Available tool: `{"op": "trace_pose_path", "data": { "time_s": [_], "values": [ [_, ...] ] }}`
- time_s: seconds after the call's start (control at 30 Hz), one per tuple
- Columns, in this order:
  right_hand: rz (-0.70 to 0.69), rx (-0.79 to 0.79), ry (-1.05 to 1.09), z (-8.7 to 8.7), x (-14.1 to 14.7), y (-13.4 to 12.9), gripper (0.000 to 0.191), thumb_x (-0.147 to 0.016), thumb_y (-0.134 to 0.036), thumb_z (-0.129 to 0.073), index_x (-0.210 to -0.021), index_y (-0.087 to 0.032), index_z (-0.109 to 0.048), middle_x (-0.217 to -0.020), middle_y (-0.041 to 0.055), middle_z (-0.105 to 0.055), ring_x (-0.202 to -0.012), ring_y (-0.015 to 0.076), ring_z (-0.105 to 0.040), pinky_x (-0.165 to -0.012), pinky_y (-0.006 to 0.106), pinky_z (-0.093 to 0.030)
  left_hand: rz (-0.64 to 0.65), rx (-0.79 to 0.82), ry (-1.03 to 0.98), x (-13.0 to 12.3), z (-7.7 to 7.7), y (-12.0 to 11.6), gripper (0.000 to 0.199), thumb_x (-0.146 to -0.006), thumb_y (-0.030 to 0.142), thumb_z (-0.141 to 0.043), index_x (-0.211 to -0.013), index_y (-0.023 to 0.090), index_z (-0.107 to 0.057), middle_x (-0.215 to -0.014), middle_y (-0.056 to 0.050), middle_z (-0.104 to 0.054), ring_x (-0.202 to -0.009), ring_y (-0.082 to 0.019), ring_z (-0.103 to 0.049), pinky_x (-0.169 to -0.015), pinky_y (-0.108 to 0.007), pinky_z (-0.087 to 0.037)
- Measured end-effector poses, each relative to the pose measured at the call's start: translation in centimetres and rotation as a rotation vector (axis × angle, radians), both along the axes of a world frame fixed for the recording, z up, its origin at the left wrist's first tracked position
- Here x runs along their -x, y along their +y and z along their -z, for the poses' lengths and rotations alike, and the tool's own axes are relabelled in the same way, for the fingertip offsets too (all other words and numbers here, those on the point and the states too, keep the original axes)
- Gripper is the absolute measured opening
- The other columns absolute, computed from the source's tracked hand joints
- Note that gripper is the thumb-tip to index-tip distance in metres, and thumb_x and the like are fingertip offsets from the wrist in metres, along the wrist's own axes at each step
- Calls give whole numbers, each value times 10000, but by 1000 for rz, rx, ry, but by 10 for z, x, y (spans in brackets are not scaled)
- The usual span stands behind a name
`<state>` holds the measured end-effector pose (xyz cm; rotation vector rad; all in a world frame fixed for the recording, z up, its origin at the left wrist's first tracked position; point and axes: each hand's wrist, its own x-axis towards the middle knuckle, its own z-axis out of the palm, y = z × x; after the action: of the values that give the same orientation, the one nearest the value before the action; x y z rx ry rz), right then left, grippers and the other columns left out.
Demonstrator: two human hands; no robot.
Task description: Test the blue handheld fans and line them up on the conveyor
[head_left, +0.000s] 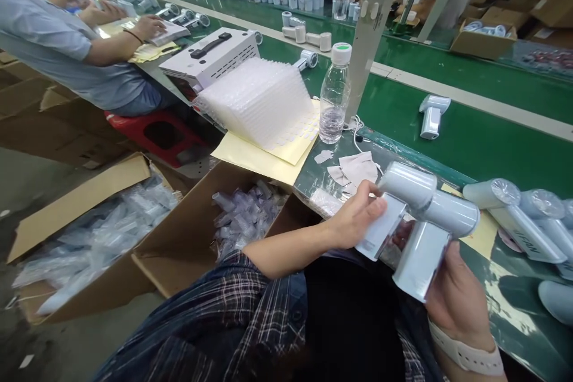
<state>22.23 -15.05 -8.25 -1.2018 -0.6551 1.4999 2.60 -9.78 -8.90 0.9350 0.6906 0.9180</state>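
My left hand (353, 218) is closed around the handle of a pale blue handheld fan (409, 182). A second handheld fan (423, 259), just like it, rests in my right hand (461, 295), with the fingers behind its handle. The two fans touch or overlap at their round heads, handles pointing down toward me. Right of my hands, several more pale blue fans (528, 236) lie on the bench, one with "FAN" lettering on its handle. Crumpled cloths (358, 167) lie just beyond my left hand.
A water bottle (333, 95) stands near a post, beside a stack of bubble wrap sheets (264, 95) on yellow paper. A lone fan (433, 116) lies on the green conveyor (483, 137). Cartons (179, 250) with plastic-wrapped items are at lower left. A co-worker (80, 54) sits at left.
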Motion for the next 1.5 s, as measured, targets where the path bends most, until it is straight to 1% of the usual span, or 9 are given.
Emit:
{"op": "trace_pose_path", "data": {
  "time_s": [0.07, 0.2, 0.4, 0.57, 0.73, 0.87, 1.07, 1.3, 1.5],
  "values": [
    [-9, -19, 2, -5, 2, -2, 438, -931, -669, -748, -1165, -308, -832, -1254, 107, -829, -1192, 358, -783, -956, 558, -689, -47, -47, 5, 1, -4, -6, 628, -941, 796, -607, -1205, 262, -409, -904, 10, -663, -695, -165, -642, -679, -320, -525],
    [8, -50, 6, -20, 4, -7, 417, -912, -617, -794, -1162, -286, -840, -1284, 139, -819, -1177, 399, -787, -926, 594, -687, -32, -134, -13, 10, -20, -15, 561, -958, 717, -667, -1195, 257, -449, -894, 20, -649, -713, -143, -619, -701, -288, -514],
    [60, -95, 21, -41, 6, -11, 324, -947, -557, -726, -1157, -330, -826, -1210, 107, -813, -1179, 379, -754, -973, 601, -644, 94, -22, -164, 12, -35, -11, 672, -852, 649, -847, -1265, 232, -520, -1074, -62, -729, -889, -189, -723, -835, -321, -555],
    [-24, -86, 84, -54, 10, -3, 301, -943, -553, -622, -947, -301, -788, -862, 71, -692, -796, 262, -666, -719, 438, -638, 262, 90, -242, 0, -35, -2, 751, -660, 581, -1003, -1172, 156, -655, -883, -15, -655, -737, -140, -654, -775, -312, -552],
    [-99, -80, 79, -54, 11, -3, 440, -980, -570, -524, -772, -235, -719, -792, 88, -635, -708, 237, -607, -654, 405, -601, 197, 79, -232, -4, -28, -6, 724, -750, 735, -893, -1138, 192, -614, -964, -30, -671, -835, -154, -665, -831, -331, -568],
    [-39, -89, 58, -54, 9, -4, 440, -954, -614, -575, -889, -242, -802, -878, 109, -715, -732, 259, -655, -627, 419, -600, 236, 96, -298, -1, -27, -7, 601, -856, 598, -873, -1224, 217, -590, -1120, -81, -736, -996, -223, -754, -968, -409, -581],
    [95, -132, 93, -54, 1, -5, 334, -883, -593, -726, -1044, -317, -824, -895, 81, -725, -749, 273, -683, -552, 396, -568, 234, 83, -262, 7, -31, -4, 639, -852, 464, -912, -1322, 227, -550, -1230, -119, -757, -1100, -247, -782, -979, -396, -588],
    [274, -24, -44, -36, -2, -4, 290, -976, -536, -682, -1098, -297, -794, -955, 61, -816, -817, 279, -779, -750, 482, -692, 147, 35, -148, 6, -24, 2, 762, -600, 587, -1039, -1025, 199, -538, -969, -24, -762, -881, -146, -735, -839, -288, -565],
    [329, 40, -153, -33, 2, 2, 321, -818, -460, -776, -1027, -217, -801, -864, 60, -809, -681, 274, -778, -564, 432, -694, 131, 19, -117, 6, -24, 5, 719, -653, 632, -996, -996, 188, -546, -801, 39, -703, -709, -83, -612, -688, -221, -463]
  ]
}}
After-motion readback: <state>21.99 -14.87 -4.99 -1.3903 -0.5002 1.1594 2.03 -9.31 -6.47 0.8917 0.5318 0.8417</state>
